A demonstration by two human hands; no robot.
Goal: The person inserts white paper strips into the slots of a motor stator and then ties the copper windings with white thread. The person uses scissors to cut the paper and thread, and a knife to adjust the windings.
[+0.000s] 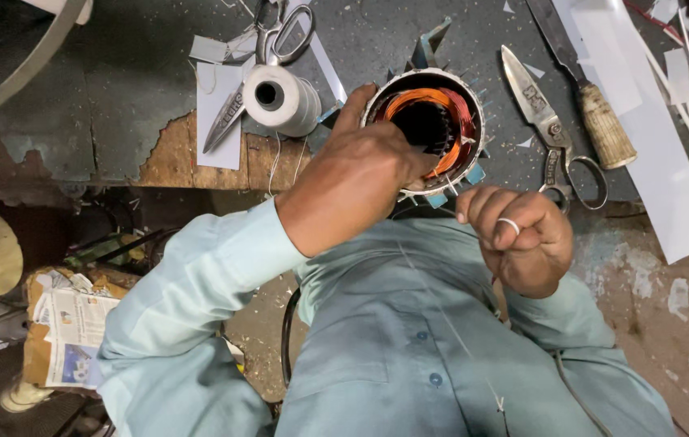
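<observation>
Fingers (409, 158) on stator (429, 129), worn cluttered workbench (118, 97) beneath.

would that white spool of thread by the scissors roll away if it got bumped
Probably not as it stands: the white thread spool sits on end, hollow core up. It looks light, so a nudge may slide or tip it. Tipped, its round body would likely roll toward the scissors.

We see a round metal motor stator (425, 129) standing on end at the near edge of the dark surface (118, 97), its open bore facing up at us; copper-orange windings ring the inside; blue insulation slips jut from its rim; a thin white thread (441, 311) runs from it, looped round a finger and trailing down over the pale shirt.
</observation>
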